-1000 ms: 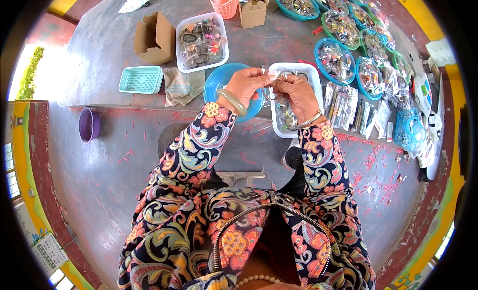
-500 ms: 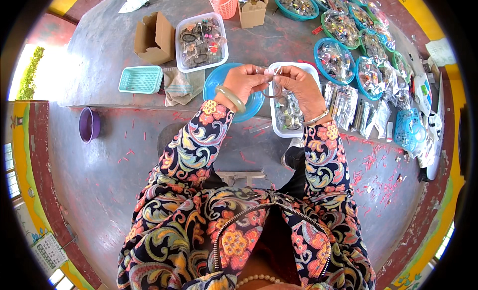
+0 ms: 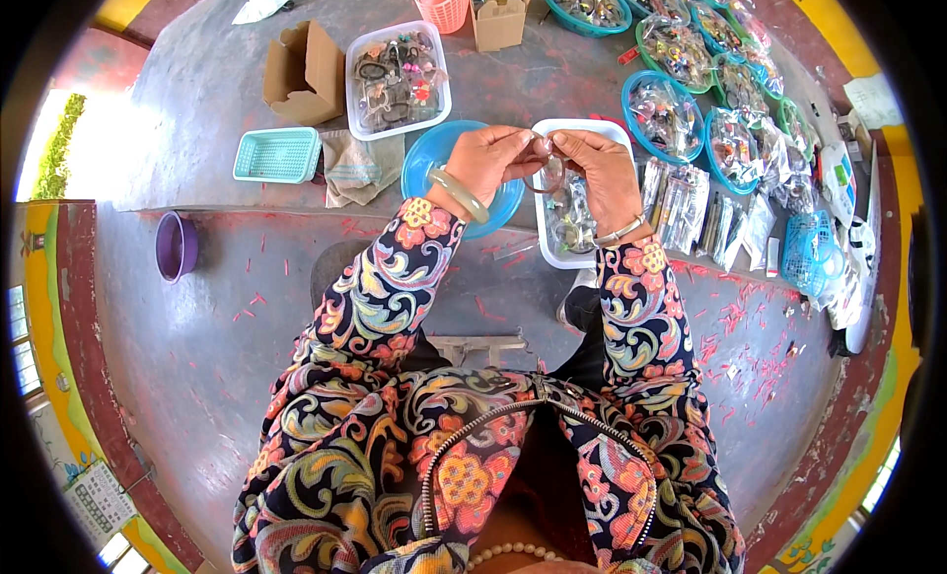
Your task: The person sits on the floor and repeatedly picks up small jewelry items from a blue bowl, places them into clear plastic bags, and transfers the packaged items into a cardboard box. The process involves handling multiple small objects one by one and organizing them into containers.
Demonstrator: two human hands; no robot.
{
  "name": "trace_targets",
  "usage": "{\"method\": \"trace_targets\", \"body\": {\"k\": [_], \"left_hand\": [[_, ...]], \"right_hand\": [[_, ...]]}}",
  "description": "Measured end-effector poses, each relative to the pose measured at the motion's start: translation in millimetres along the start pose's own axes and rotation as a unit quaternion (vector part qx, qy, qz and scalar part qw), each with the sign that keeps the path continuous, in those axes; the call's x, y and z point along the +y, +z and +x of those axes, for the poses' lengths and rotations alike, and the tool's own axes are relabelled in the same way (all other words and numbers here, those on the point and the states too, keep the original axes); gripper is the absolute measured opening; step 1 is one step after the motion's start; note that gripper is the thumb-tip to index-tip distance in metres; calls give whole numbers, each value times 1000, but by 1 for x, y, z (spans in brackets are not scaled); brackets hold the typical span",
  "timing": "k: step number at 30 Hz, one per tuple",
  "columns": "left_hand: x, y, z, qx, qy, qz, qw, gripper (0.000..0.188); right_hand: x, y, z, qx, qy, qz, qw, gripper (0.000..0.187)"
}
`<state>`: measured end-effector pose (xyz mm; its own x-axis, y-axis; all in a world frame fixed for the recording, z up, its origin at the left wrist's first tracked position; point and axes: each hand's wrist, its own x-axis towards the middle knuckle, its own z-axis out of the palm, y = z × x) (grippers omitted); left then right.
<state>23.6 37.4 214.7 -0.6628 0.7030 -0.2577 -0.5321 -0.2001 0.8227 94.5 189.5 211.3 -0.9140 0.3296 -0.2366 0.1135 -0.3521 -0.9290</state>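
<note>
Seated low at a grey table [image 3: 538, 86], a worker in a flowered jacket pinches a thin brownish loop [image 3: 541, 190] between the fingertips of the left hand [image 3: 490, 166] and the right hand [image 3: 604, 172]. The loop hangs in the air, above the gap between a blue basin [image 3: 420, 166] and a white tray [image 3: 542, 241] of assorted small pieces [image 3: 574, 219]. From where I stand, the fingertips cover the exact point of hold. The grip looks slight, and a slip of either thumb could send the loop into the tray, where it would be hard to pick out among the other pieces. Pulling the hands apart too hard could overstretch or snap so thin a thing. The right wrist's bracelet [image 3: 619, 232], close above the tray, could also snag on its contents if that arm dips.
</note>
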Motion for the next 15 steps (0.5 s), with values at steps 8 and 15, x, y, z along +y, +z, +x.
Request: {"method": "trace_targets", "body": {"k": [8,15], "left_hand": [[1,6,-4,49,-3,6,999,25],[8,6,-5,47,-49,26,997,26]], "right_hand": [[2,4,-1,26,-15,34,999,13],[4,0,2,26,-18,45,999,13]]}}
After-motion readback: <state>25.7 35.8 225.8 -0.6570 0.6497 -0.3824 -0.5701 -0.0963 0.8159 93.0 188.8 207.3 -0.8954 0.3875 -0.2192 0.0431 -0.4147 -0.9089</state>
